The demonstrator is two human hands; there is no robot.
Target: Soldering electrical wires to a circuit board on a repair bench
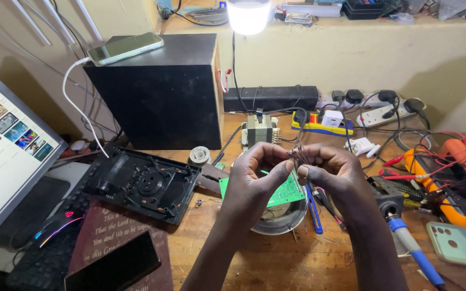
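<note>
Both of my hands meet over the middle of the wooden bench. My left hand and my right hand pinch a small bundle of thin dark wires between their fingertips. Just under them lies a green circuit board across a round metal speaker frame. A small transformer stands right behind the hands.
A black plastic casing lies left, a black speaker box with a phone behind. A monitor, keyboard and mouse fill the left. Right: a blue-handled soldering iron, orange multimeter, a phone, power strips.
</note>
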